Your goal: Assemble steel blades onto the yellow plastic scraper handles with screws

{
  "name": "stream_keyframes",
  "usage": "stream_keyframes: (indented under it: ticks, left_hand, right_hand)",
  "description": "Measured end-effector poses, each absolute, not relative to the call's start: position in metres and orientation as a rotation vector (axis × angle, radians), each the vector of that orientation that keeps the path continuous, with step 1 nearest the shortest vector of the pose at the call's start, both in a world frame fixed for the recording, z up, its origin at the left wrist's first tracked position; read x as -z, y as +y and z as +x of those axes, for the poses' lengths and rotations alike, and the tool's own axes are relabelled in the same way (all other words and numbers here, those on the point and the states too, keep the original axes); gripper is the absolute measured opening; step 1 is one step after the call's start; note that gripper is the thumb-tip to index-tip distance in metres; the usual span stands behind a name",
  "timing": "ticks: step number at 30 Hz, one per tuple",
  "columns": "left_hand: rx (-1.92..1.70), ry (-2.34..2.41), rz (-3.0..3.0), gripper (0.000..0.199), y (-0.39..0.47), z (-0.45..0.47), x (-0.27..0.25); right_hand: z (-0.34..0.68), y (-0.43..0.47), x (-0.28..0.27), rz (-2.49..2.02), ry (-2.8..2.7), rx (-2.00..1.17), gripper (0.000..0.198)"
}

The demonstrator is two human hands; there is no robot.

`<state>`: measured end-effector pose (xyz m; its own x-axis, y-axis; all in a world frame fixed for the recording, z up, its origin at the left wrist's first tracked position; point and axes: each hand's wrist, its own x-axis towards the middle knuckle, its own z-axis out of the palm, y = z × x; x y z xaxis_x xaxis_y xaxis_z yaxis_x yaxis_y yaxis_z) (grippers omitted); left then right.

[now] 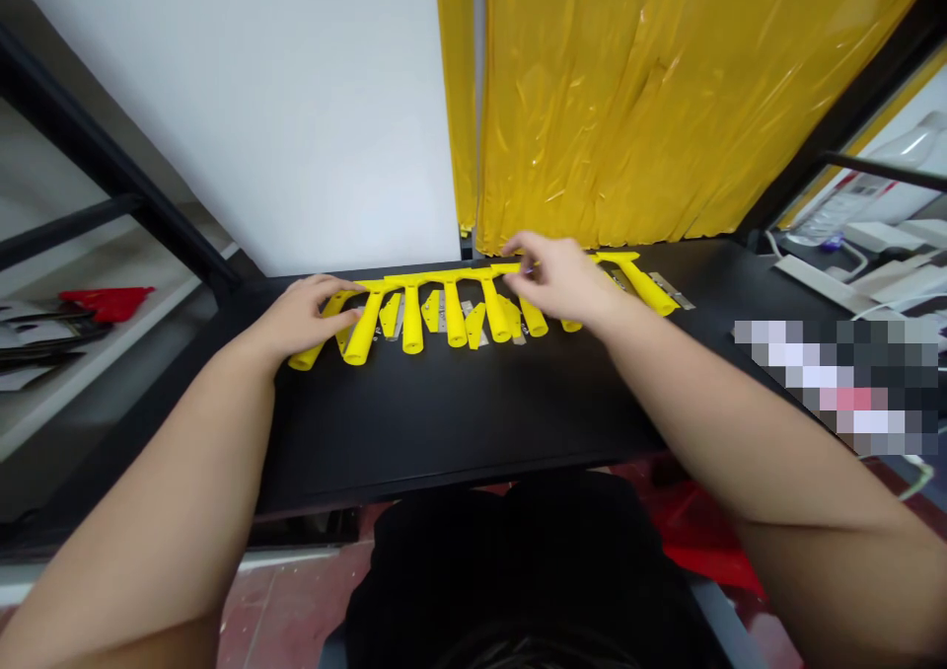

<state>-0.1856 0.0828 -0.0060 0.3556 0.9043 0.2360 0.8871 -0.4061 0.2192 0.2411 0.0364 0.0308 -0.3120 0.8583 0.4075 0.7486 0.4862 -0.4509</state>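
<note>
Several yellow plastic scraper-like tools (412,324) lie side by side on a black shelf (459,403), heads toward the back and tapered handles toward me. Among the handles are small yellow plates (391,316) and thin silver metal pieces (442,312). At the left end, my left hand (303,316) has its thumb and fingers around the leftmost yellow tool. My right hand (558,276) is over the right part of the row, fingers bent, with thumb and index finger apart near a tool head. It hides part of the tools beneath it.
A white panel (311,107) and yellow plastic film (614,97) rise behind the shelf. Black frame bars (110,156) slant at the left. A red item (110,302) lies on the left rack. At the right are a clear bottle (850,195) and white boxes.
</note>
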Motion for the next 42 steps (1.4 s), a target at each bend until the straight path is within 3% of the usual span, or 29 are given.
stream_keyframes:
  ticks: [6,14,26,35,39,42]
  left_hand:
    - [-0.573,1.616,2.469,0.069,0.086,-0.185,0.011]
    - [-0.498,1.569,2.421,0.073,0.089,-0.183,0.015]
    - [-0.471,1.613,2.369,0.07,0.089,-0.182,0.012]
    - [-0.466,1.641,2.369,0.073,0.084,-0.176,0.009]
    - [-0.478,1.664,2.4,0.077,0.082,-0.174,0.006]
    - [-0.529,1.674,2.447,0.07,0.08,-0.174,0.004]
  right_hand:
    - [0.376,0.073,-0.019,-1.799,-1.484,-0.037,0.018]
    - [0.428,0.071,-0.001,-2.151,-1.414,-0.141,0.016]
    - [0.436,0.094,0.03,-2.255,-1.449,-0.101,0.029]
    - [0.429,0.09,0.023,-2.281,-1.364,-0.147,0.024]
    - [0.424,0.08,0.012,-2.146,-1.315,-0.17,0.021]
    - [0.411,0.069,0.003,-1.934,-1.368,-0.234,0.022]
